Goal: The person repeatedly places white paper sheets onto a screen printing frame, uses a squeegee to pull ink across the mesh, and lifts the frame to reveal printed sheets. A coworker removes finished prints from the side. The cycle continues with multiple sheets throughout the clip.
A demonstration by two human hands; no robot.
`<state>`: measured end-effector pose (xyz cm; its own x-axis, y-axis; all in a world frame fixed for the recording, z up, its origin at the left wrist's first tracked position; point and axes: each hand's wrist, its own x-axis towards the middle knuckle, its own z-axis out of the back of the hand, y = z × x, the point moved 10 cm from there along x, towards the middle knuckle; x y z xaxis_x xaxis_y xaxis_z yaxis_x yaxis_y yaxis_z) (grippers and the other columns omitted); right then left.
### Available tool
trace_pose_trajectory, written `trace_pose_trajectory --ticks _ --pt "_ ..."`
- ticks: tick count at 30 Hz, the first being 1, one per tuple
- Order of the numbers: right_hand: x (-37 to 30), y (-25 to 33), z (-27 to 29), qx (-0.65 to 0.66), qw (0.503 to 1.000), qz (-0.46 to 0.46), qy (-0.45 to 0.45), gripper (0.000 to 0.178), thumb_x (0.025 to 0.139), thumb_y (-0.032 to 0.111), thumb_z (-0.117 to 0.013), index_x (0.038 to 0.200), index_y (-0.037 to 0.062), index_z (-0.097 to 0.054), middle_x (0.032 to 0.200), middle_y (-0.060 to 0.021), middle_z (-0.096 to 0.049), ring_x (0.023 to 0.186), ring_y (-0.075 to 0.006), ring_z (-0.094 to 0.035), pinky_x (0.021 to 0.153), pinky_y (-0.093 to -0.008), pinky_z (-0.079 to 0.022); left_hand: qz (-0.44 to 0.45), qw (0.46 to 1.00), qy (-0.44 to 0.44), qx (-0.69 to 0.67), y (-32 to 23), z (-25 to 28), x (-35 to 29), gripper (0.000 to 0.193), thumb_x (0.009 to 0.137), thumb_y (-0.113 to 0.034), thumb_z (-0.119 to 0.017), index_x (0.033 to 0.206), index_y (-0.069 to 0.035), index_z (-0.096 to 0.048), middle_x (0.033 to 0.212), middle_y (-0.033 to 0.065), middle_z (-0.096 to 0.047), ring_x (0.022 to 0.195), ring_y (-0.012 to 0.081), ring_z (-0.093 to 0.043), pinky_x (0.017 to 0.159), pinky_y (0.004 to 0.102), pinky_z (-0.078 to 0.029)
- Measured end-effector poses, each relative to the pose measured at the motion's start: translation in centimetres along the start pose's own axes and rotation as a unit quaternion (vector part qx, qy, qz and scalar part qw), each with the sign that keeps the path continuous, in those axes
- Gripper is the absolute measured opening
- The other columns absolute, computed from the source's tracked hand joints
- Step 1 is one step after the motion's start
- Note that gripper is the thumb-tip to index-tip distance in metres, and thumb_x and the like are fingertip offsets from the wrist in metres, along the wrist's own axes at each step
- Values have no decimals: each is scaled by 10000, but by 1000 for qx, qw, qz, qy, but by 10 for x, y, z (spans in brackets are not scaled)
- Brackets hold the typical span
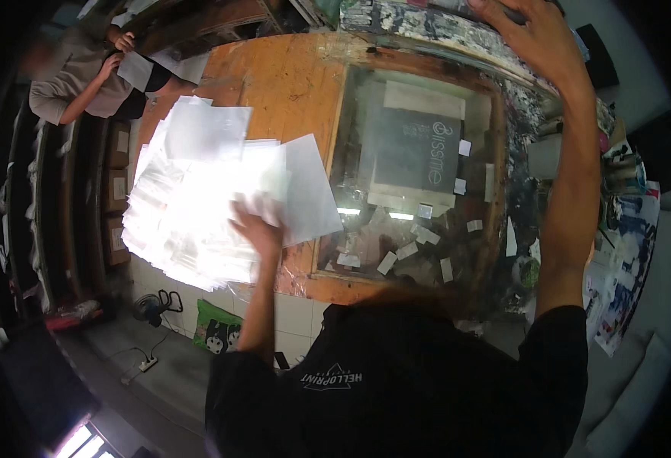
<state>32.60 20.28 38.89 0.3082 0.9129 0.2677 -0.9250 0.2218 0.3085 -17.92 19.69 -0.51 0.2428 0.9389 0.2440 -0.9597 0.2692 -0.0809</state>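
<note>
Over the right part of a large heap of white sheets lies my left hand, its fingers stretched out and blurred in the glare. Beside it a single greyish-white sheet sticks out toward the middle of the table. My right hand is reached far forward at the top edge, above a paint-stained bar. Its fingers are curled and partly cut off by the picture's edge, so what they grip is unclear. Between the hands is a wood-framed, see-through panel with a dark grey rectangle showing in it.
Several small pale pieces lie about the panel's near part. The orange-brown wooden table bears it all. Paint-smeared cans stand at right. Another person holds a sheet at far left, near dark shelves. A small fan is on the floor.
</note>
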Motion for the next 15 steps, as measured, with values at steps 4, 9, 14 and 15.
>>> trace_pose_trajectory --ticks 4,9,14,15 --pt "-8 8 10 -24 996 67 -61 469 892 466 -717 799 8 -739 698 -223 -668 642 -358 -671 625 -440 -505 -86 985 106 -108 -167 -23 -28 695 995 -471 -569 1565 -103 -417 1662 283 -189 1546 504 -104 1136 786 -81" --pt "0 -1 -8 -13 998 66 7 589 909 569 -675 859 -10 -770 715 -212 -702 686 -338 -707 690 -441 -565 -197 962 58 -183 -321 -46 19 671 1010 -460 -541 1560 -95 -418 1642 297 -233 1550 482 -125 1187 715 -94" --pt "-12 -34 2 73 988 39 130 542 1033 475 -576 809 -1 -703 587 -18 -531 464 -107 -413 406 -265 -374 -288 922 116 -231 -427 -61 7 675 1004 -444 -555 1546 -64 -424 1644 297 -231 1557 457 -135 1217 663 -91" --pt "-3 -16 -15 116 982 86 120 502 1030 439 -596 834 -11 -701 597 -17 -533 458 -90 -388 386 -251 -346 -242 932 123 -239 -400 -62 11 673 1000 -410 -576 1533 -29 -425 1639 303 -240 1557 449 -145 1232 627 -95"
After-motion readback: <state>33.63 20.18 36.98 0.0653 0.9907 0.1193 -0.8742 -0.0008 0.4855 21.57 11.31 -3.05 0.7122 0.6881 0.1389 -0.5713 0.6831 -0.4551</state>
